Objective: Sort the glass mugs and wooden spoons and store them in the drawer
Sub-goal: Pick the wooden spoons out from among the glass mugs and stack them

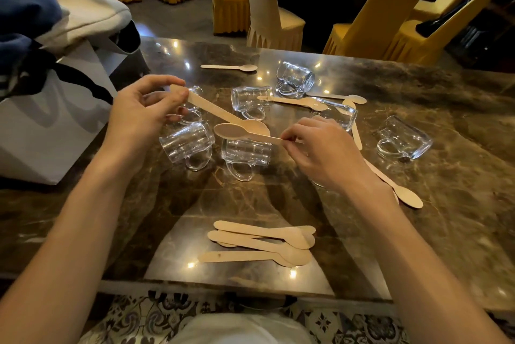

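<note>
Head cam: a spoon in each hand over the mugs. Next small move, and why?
Likely lay both held spoons on the pile at the near edge. The left hand pinches one spoon, the right hand a second spoon, above the mugs. Several spoons already lie gathered in that pile, while loose spoons lie scattered among the mugs.

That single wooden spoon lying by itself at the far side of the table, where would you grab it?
Take the lone spoon by its straight handle, coming from above and pinching across the two long edges. It lies flat on the table, bowl to the right, with nothing close beside it.
</note>
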Tool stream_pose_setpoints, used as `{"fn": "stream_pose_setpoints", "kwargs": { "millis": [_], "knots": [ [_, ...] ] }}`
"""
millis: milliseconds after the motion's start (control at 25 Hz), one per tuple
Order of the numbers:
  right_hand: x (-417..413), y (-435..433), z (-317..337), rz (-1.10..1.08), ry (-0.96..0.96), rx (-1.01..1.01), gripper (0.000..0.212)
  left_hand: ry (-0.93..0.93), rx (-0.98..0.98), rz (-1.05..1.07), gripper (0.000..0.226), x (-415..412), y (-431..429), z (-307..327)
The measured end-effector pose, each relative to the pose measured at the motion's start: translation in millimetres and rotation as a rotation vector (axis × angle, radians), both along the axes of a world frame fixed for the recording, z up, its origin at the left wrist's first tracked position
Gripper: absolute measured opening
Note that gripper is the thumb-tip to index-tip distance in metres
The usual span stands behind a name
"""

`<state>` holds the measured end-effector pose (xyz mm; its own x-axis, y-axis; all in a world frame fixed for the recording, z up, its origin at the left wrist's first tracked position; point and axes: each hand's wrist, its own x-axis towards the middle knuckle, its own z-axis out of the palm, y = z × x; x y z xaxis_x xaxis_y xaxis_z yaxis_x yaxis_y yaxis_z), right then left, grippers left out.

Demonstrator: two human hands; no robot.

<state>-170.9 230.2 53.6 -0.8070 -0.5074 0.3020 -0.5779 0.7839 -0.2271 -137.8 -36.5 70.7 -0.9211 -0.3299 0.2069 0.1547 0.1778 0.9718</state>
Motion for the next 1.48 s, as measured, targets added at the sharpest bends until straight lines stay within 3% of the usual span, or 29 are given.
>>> {"fn": "stream_pose_setpoints", "kwargs": {
  "millis": [520, 880, 1000, 1160, 1480],
  "knots": [
    [81.9, 11.6, -23.2, 0.004, -0.124, -0.042, 0.015, -0.241, 0.171, -0.011, 0.007, 74.3, 24.5, -38.5],
    [112.1, 19.6, -44.0, -0.017, -0.157, 0.039, 0.014, -0.446, -0.071, -0.169, 0.004, 90.7, 51.8, -71.0],
    [114.9, 18.1, -47.4, -0.013, -0.167, 0.070, 0.014, -0.453, -0.194, -0.218, 0.003, 90.7, 47.9, -73.4],
    [119.0, 19.1, -50.5, -0.036, -0.134, 0.074, 0.013, -0.431, -0.500, -0.326, 0.004, 85.3, 40.8, -70.3],
    [124.1, 21.9, -53.7, -0.015, -0.108, 0.026, 0.011, -0.495, -0.691, -0.436, 0.006, 77.2, 34.4, -72.5]
  ]
}}
